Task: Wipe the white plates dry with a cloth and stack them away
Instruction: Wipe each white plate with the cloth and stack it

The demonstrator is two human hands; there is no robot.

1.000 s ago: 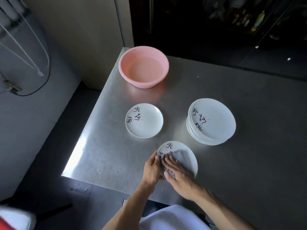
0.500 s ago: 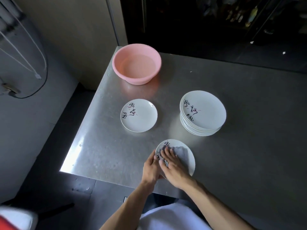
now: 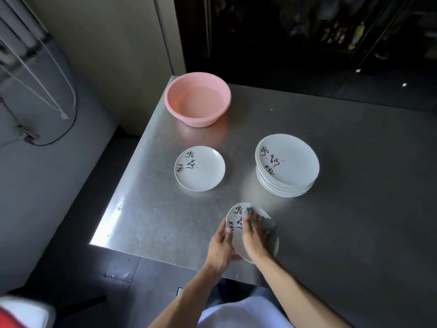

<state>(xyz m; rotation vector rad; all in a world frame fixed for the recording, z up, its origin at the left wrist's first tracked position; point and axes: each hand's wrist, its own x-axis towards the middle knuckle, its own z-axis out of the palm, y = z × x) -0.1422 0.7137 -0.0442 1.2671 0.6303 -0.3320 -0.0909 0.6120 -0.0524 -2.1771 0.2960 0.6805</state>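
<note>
A white plate (image 3: pixel 236 217) with black brush lettering is held tilted near the table's front edge. My left hand (image 3: pixel 221 245) grips its left rim, thumb on the face. My right hand (image 3: pixel 254 235) presses a grey cloth (image 3: pixel 268 224) flat against the plate's face, fingers blurred. One single white plate (image 3: pixel 199 168) lies flat on the table to the upper left. A stack of several white plates (image 3: pixel 287 163) stands to the upper right.
A pink basin (image 3: pixel 197 98) holding water sits at the steel table's (image 3: pixel 151 209) far left corner. The table's left and front edges are close to the held plate. A wall with cables is at the left; dark shelving is behind the table.
My right hand and the cloth have slid rightward across the plate, uncovering the lettering. The left hand keeps its hold on the rim. The camera view has shifted slightly.
</note>
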